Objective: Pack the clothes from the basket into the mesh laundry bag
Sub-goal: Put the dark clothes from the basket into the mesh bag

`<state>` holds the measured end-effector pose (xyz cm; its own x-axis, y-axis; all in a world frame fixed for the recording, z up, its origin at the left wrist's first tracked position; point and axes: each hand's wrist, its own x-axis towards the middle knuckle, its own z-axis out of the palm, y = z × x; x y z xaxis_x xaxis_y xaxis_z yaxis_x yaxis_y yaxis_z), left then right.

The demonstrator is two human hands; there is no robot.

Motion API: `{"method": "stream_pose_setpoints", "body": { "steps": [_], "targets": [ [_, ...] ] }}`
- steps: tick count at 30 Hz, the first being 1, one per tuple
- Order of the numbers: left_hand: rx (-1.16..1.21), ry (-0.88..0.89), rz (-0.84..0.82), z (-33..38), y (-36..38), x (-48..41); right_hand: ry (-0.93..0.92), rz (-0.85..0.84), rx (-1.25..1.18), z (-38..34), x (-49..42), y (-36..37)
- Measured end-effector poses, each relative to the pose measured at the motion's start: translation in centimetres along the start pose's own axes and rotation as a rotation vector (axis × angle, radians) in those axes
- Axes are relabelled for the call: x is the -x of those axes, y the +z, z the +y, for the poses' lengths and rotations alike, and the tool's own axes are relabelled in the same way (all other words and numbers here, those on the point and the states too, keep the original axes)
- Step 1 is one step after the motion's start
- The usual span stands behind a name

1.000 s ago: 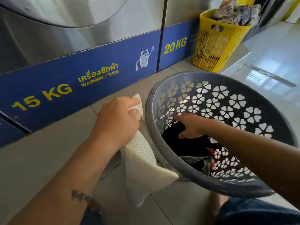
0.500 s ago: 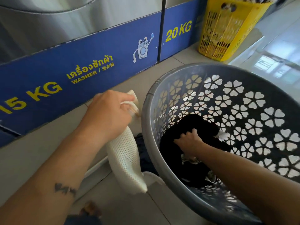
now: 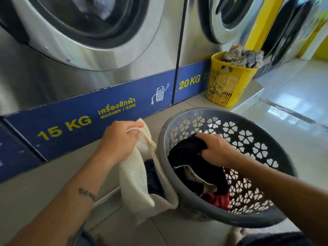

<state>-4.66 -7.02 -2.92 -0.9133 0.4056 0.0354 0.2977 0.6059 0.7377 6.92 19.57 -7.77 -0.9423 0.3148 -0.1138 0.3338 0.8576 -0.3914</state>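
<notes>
R hand [image 3: 217,150] grip clenched on black garment [image 3: 188,153] in grey basket [image 3: 195,199]; L hand [image 3: 120,139] grasping mesh laundry bag [image 3: 134,176] rim. Next: lift garment over into bag mouth.

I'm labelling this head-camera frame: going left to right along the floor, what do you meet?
Left hand → mesh laundry bag → black garment → right hand → grey basket.

"15 KG", "WASHER", "20 KG" on blue panels [image 3: 110,110]
</notes>
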Motion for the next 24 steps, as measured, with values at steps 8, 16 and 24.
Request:
{"method": "stream_pose_setpoints", "body": {
  "steps": [8,16,24],
  "targets": [
    [0.272,-0.038,0.077,0.7,-2.6,2.9,-0.223,0.408,-0.291,-10.5,7.7,-1.8],
    [0.41,-0.052,0.016,0.2,-3.0,3.7,-0.447,-0.172,-0.189,-14.0,8.8,1.9],
    [0.372,-0.03,0.027,-0.1,-2.4,2.7,-0.35,0.112,-0.04,-11.8,5.4,1.2]
  ]
}}
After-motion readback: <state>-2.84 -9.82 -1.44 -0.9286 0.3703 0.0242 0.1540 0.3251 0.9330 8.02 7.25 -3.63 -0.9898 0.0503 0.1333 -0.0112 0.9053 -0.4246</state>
